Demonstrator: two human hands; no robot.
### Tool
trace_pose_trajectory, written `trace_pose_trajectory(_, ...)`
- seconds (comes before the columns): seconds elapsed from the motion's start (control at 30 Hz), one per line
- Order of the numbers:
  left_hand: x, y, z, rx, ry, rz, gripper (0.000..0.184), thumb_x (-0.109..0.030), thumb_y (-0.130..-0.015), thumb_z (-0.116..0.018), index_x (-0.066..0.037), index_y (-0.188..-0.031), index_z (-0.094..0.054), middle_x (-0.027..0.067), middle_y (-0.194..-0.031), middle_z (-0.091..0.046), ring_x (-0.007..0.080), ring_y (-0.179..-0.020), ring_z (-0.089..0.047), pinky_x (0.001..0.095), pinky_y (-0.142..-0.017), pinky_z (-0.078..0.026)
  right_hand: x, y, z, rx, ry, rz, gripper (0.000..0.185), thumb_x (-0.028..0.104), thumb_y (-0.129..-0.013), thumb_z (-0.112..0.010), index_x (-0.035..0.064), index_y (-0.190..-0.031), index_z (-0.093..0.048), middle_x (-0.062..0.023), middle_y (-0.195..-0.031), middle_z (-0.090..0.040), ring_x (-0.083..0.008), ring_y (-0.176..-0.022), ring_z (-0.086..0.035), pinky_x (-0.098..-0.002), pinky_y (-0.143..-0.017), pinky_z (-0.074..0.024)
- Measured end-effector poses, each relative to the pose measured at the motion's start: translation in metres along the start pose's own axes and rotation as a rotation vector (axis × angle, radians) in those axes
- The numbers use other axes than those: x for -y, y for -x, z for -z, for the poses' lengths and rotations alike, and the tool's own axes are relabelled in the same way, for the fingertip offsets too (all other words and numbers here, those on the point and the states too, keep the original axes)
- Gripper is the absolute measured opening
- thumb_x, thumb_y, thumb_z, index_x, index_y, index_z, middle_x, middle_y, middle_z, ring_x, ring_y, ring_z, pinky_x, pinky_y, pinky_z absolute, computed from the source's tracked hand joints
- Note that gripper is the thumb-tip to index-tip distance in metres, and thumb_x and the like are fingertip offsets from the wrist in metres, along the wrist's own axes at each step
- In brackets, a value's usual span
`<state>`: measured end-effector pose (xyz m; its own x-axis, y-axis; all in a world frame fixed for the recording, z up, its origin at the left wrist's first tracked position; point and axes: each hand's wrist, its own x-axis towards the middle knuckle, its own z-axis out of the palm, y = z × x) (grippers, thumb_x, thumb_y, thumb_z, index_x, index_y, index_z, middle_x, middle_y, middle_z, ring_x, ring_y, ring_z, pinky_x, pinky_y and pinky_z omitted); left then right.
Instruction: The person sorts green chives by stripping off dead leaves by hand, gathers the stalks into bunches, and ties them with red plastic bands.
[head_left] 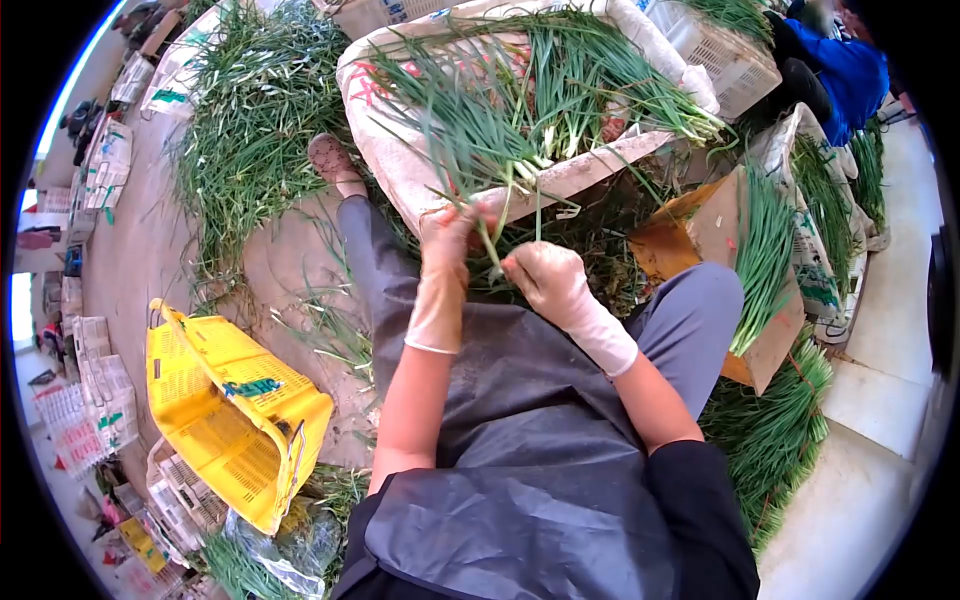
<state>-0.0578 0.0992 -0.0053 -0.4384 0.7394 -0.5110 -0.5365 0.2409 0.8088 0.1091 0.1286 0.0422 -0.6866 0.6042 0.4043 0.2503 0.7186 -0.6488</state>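
Note:
Both of my hands wear thin pale gloves. My left hand is closed around a few long green chives, whose leaves reach up over the tray and blur with motion. Their pale root ends point down toward my right hand. Its fingers are pinched together at the lower end of these stalks; whether something sits between them is too small to make out. Just beyond my hands stands a cloth-lined tray with more chives lying across it, white ends toward me.
A heap of loose chives covers the floor at left. Lower left, a yellow crate lies tipped. At right, bundled chives lean on a cardboard box, with more bundles below. A person in blue sits at upper right.

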Motion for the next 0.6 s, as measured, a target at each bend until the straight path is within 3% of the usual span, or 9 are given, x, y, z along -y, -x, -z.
trace_pose_trajectory(0.07, 0.003, -0.019, 0.028, -0.022, 0.310, -0.022, 0.023, -0.018, -0.085, -0.061, 0.002, -0.095, -0.060, 0.0125, -0.089, -0.065, 0.0223, -0.081, -0.064, 0.0325, -0.077, -0.053, 0.010, 0.019, 0.011, 0.157, -0.250, -0.135, 0.010, 0.013, -0.080, -0.061, 0.0046, -0.077, -0.058, -0.0091, -0.069, -0.059, -0.0282, -0.065, -0.059, -0.0366, -0.059, -0.0462)
trace_pose_trajectory(0.17, -0.017, 0.001, 0.032, 0.136, 0.392, 0.040, 0.025, -0.018, -0.087, -0.057, 0.001, -0.103, -0.056, 0.0139, -0.100, -0.063, 0.0238, -0.095, -0.060, 0.0369, -0.086, -0.048, -0.016, 0.043, 0.005, 0.512, 0.398, -0.307, 0.030, 0.029, -0.078, -0.064, 0.0031, -0.093, -0.062, -0.0163, -0.102, -0.058, -0.0289, -0.097, -0.056, -0.0384, -0.083, -0.0436)
trace_pose_trajectory(0.2, -0.020, 0.011, 0.024, 0.246, 0.502, 0.054, 0.026, -0.019, -0.088, -0.057, -0.001, -0.106, -0.055, 0.0140, -0.104, -0.062, 0.0244, -0.100, -0.058, 0.0378, -0.089, -0.046, -0.016, 0.040, 0.008, 0.342, 0.282, -0.264, 0.037, 0.032, -0.079, -0.063, 0.0025, -0.101, -0.060, -0.0178, -0.105, -0.058, -0.0304, -0.101, -0.054, -0.0364, -0.088, -0.0414)
trace_pose_trajectory(0.27, -0.011, 0.030, 0.015, 0.326, 0.479, 0.088, 0.028, -0.023, -0.088, -0.057, -0.005, -0.110, -0.055, 0.0134, -0.114, -0.058, 0.0249, -0.105, -0.055, 0.0359, -0.087, -0.046, -0.002, 0.019, 0.009, 0.200, -0.287, -0.569, 0.043, 0.037, -0.082, -0.061, 0.0007, -0.105, -0.059, -0.0164, -0.102, -0.059, -0.0277, -0.098, -0.056, -0.0350, -0.088, -0.0417)
trace_pose_trajectory(0.33, 0.006, 0.039, 0.007, 0.359, 0.498, 0.057, 0.030, -0.023, -0.087, -0.057, -0.005, -0.111, -0.055, 0.0141, -0.115, -0.058, 0.0241, -0.105, -0.056, 0.0357, -0.086, -0.046, 0.009, -0.003, 0.007, 0.213, -0.721, -0.715, 0.042, 0.036, -0.086, -0.058, -0.0016, -0.103, -0.059, -0.0088, -0.089, -0.062, -0.0162, -0.084, -0.058, -0.0286, -0.077, -0.0449)
trace_pose_trajectory(0.4, 0.011, 0.047, 0.000, 0.292, 0.530, 0.116, 0.029, -0.021, -0.087, -0.058, -0.003, -0.109, -0.055, 0.0147, -0.111, -0.060, 0.0244, -0.101, -0.058, 0.0359, -0.085, -0.047, -0.012, 0.000, -0.012, 0.236, -0.919, -0.902, 0.035, 0.031, -0.086, -0.059, -0.0013, -0.098, -0.062, -0.0055, -0.079, -0.063, -0.0161, -0.072, -0.058, -0.0297, -0.069, -0.0467)
trace_pose_trajectory(0.47, 0.021, 0.055, 0.004, 0.207, 0.569, 0.172, 0.028, -0.019, -0.087, -0.058, -0.001, -0.108, -0.056, 0.0154, -0.107, -0.062, 0.0247, -0.098, -0.060, 0.0360, -0.084, -0.047, -0.006, 0.010, -0.033, -0.019, -0.403, -0.546, 0.020, 0.023, -0.084, -0.060, 0.0034, -0.087, -0.063, -0.0113, -0.072, -0.063, -0.0258, -0.064, -0.061, -0.0343, -0.062, -0.0470)
trace_pose_trajectory(0.53, 0.041, 0.054, 0.012, 0.208, 0.361, 0.155, 0.031, -0.019, -0.087, -0.058, -0.001, -0.111, -0.054, 0.0167, -0.105, -0.062, 0.0244, -0.092, -0.062, 0.0342, -0.079, -0.049, 0.005, 0.017, -0.027, 0.206, -0.197, -0.383, 0.018, 0.023, -0.082, -0.059, 0.0059, -0.084, -0.062, -0.0151, -0.075, -0.062, -0.0319, -0.071, -0.061, -0.0372, -0.063, -0.0474)
trace_pose_trajectory(0.6, 0.018, 0.068, 0.014, -0.001, 0.301, 0.344, 0.034, -0.018, -0.088, -0.054, -0.002, -0.117, -0.049, 0.0182, -0.100, -0.063, 0.0210, -0.077, -0.062, 0.0275, -0.066, -0.050, -0.001, 0.021, -0.020, 0.689, 0.109, -0.366, 0.021, 0.028, -0.081, -0.057, 0.0077, -0.084, -0.061, -0.0145, -0.077, -0.061, -0.0328, -0.077, -0.060, -0.0424, -0.066, -0.0470)
